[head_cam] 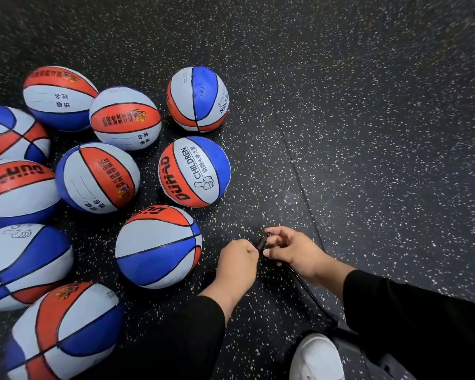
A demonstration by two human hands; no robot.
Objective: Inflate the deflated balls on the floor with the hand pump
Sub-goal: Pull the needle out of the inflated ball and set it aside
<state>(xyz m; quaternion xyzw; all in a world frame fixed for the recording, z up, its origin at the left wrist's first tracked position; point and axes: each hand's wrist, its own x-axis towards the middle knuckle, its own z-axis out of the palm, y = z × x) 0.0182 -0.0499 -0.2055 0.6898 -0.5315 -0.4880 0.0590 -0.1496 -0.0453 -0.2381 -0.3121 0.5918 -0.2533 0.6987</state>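
Note:
Several red, white and blue balls lie grouped on the left of the floor. The nearest ball [158,246] sits just left of my hands. My left hand [237,260] is curled into a fist and pinches the black nozzle end [261,242] of the pump hose. My right hand [292,249] holds the same nozzle from the other side with thumb and fingertips. The black hose [310,292] runs from the nozzle down toward the pump base [340,331], which is mostly hidden under my right sleeve.
My white shoe [316,357] stands at the bottom, next to the pump base. The dark speckled rubber floor [368,133] stretches to the right with a mat seam [288,144] running diagonally. Another ball [194,171] marked CHILDREN lies above my hands.

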